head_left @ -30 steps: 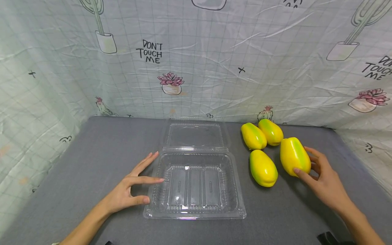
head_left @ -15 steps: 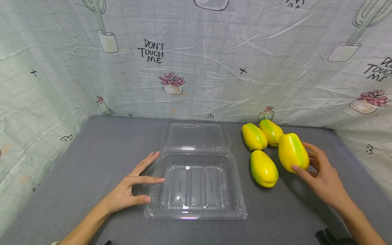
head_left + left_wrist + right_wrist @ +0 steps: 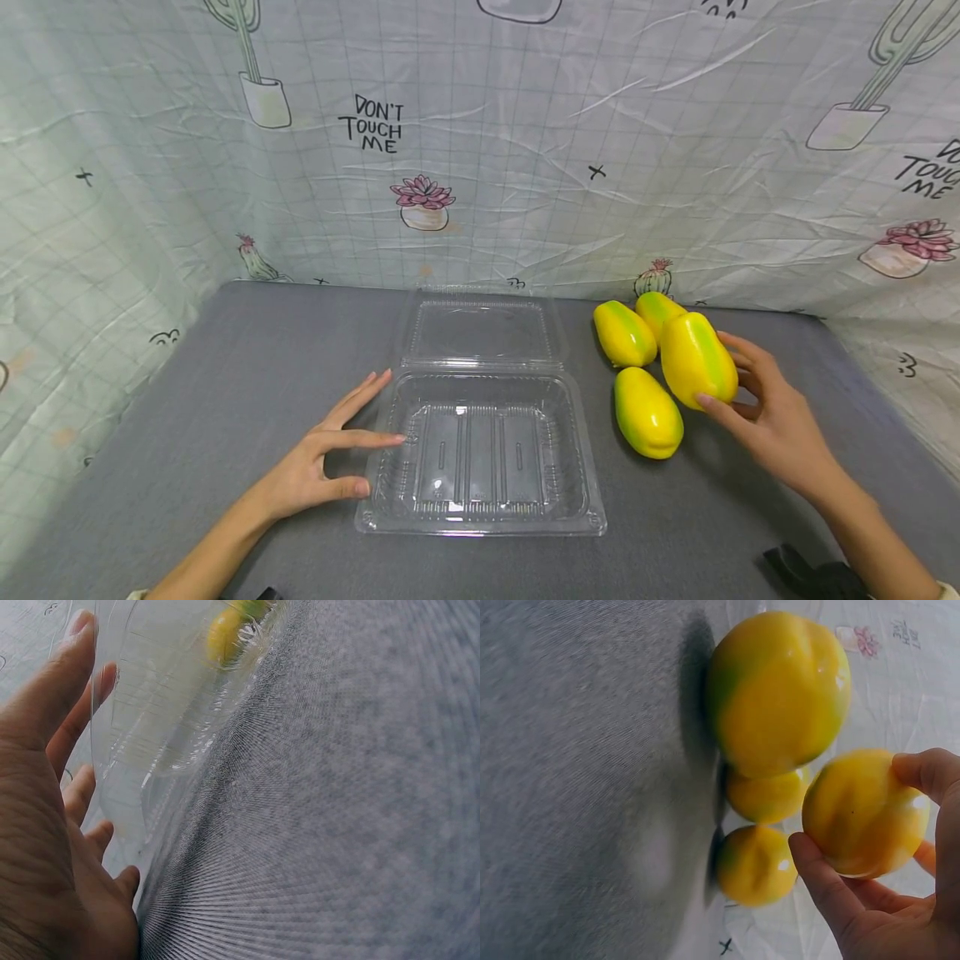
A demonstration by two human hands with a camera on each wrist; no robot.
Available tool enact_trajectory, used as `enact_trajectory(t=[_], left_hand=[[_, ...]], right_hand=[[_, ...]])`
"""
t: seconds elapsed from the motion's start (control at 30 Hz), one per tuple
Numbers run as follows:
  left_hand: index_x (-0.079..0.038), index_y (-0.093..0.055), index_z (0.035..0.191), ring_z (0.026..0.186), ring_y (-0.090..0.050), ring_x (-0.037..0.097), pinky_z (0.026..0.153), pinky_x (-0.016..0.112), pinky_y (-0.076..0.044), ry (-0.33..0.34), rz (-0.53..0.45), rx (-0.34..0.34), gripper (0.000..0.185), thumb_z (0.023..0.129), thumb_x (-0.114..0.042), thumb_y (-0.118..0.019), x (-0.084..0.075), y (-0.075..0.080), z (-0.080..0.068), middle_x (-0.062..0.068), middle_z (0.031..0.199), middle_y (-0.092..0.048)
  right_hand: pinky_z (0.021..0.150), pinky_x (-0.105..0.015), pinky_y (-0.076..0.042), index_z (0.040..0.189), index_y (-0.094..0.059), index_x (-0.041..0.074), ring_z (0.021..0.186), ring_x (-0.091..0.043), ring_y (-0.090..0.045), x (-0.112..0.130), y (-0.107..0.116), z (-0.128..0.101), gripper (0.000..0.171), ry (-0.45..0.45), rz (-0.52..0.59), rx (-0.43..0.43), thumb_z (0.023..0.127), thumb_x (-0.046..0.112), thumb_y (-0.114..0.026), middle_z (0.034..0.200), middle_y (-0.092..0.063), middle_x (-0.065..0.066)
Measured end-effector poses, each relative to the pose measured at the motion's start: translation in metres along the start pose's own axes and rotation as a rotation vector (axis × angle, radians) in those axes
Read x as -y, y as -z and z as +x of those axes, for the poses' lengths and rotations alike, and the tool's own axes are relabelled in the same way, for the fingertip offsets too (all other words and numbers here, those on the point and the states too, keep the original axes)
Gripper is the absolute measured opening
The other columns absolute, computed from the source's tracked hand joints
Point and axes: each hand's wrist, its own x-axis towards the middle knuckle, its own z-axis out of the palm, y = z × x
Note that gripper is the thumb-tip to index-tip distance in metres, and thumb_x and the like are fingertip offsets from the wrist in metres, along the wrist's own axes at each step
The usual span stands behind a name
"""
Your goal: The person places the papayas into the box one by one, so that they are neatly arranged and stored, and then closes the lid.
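My right hand (image 3: 780,421) grips a yellow-green papaya (image 3: 697,360), thumb on its near side and fingers round its right. In the right wrist view, this papaya (image 3: 862,814) is raised off the table, apart from the others. My left hand (image 3: 311,467) has its fingers spread at the left rim of a clear plastic clamshell box (image 3: 480,527). In the left wrist view, fingertips of the left hand (image 3: 45,817) lie against the box's wall (image 3: 161,712). The box's lid (image 3: 480,333) lies folded back behind its base, and nothing is inside.
Nearer papaya (image 3: 648,414), back-left papaya (image 3: 624,333) and back-right papaya (image 3: 656,310), partly hidden by the held one, sit right of the box. Behind the grey table (image 3: 300,333) hangs a printed curtain (image 3: 495,167). A black strap (image 3: 810,575) shows below the right wrist.
My right hand has lifted the held papaya and carried it left and away from me; it now partly covers the back-right papaya. The left hand and box hold their place.
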Motion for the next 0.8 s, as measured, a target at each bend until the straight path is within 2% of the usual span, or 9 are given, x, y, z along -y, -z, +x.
enact_trajectory(t=[0.2, 0.3, 0.5, 0.6, 0.67, 0.73, 0.8], left_hand=[[-0.011, -0.061, 0.116, 0.128, -0.005, 0.047, 0.088, 0.069, -0.009, 0.000, -0.016, -0.001, 0.043, 0.075, -0.021, -0.069, -0.001, 0.000, 0.000, 0.031, 0.139, -0.017], [-0.012, -0.061, 0.116, 0.128, -0.005, 0.048, 0.087, 0.069, -0.009, 0.006, -0.012, 0.000, 0.043, 0.075, -0.022, -0.069, -0.001, 0.000, 0.001, 0.030, 0.140, -0.017], [-0.013, -0.061, 0.116, 0.127, -0.005, 0.050, 0.086, 0.071, -0.009, 0.017, -0.007, 0.006, 0.043, 0.074, -0.021, -0.070, -0.001, 0.000, 0.002, 0.030, 0.140, -0.016], [-0.013, -0.061, 0.116, 0.127, -0.006, 0.049, 0.097, 0.059, -0.009, 0.004, 0.004, 0.002, 0.043, 0.075, -0.023, -0.069, -0.001, 0.000, 0.001, 0.030, 0.140, -0.017], [-0.012, -0.060, 0.116, 0.127, -0.009, 0.048, 0.103, 0.046, -0.010, -0.001, 0.011, -0.002, 0.043, 0.076, -0.025, -0.069, -0.001, 0.000, 0.001, 0.031, 0.139, -0.018], [-0.012, -0.060, 0.117, 0.127, -0.011, 0.048, 0.105, 0.034, -0.011, -0.002, 0.011, -0.003, 0.044, 0.076, -0.025, -0.069, -0.001, 0.000, 0.001, 0.031, 0.139, -0.018], [-0.011, -0.059, 0.117, 0.126, -0.013, 0.049, 0.104, 0.029, -0.012, -0.002, 0.006, -0.005, 0.044, 0.077, -0.025, -0.069, -0.001, 0.000, 0.001, 0.031, 0.139, -0.017]], right_hand=[[0.073, -0.009, -0.043, 0.140, -0.024, 0.019, 0.109, 0.002, -0.040, 0.030, -0.003, 0.006, 0.077, 0.048, 0.016, 0.005, 0.078, 0.000, -0.065, 0.134, -0.034, -0.007], [0.073, -0.010, -0.043, 0.140, -0.024, 0.018, 0.109, 0.001, -0.040, 0.045, -0.006, 0.007, 0.076, 0.044, 0.030, 0.001, 0.079, -0.001, -0.064, 0.132, -0.036, -0.011], [0.073, -0.010, -0.044, 0.140, -0.025, 0.020, 0.108, -0.002, -0.042, 0.034, -0.014, 0.012, 0.081, 0.082, 0.037, 0.007, 0.075, -0.002, -0.068, 0.132, -0.036, -0.005], [0.074, -0.010, -0.043, 0.139, -0.025, 0.021, 0.108, -0.003, -0.043, 0.030, -0.019, 0.016, 0.083, 0.117, 0.034, 0.006, 0.073, -0.001, -0.070, 0.134, -0.035, -0.002], [0.074, -0.011, -0.044, 0.139, -0.026, 0.019, 0.107, -0.005, -0.044, 0.033, -0.022, 0.018, 0.083, 0.144, 0.045, 0.008, 0.072, -0.002, -0.070, 0.134, -0.035, -0.002], [0.074, -0.012, -0.045, 0.139, -0.027, 0.018, 0.105, -0.006, -0.045, 0.040, -0.025, 0.019, 0.083, 0.167, 0.047, 0.010, 0.071, -0.002, -0.071, 0.132, -0.037, -0.003], [0.073, -0.013, -0.045, 0.138, -0.028, 0.017, 0.103, -0.006, -0.046, 0.049, -0.027, 0.020, 0.083, 0.191, 0.048, 0.017, 0.071, -0.002, -0.072, 0.128, -0.041, -0.004]])
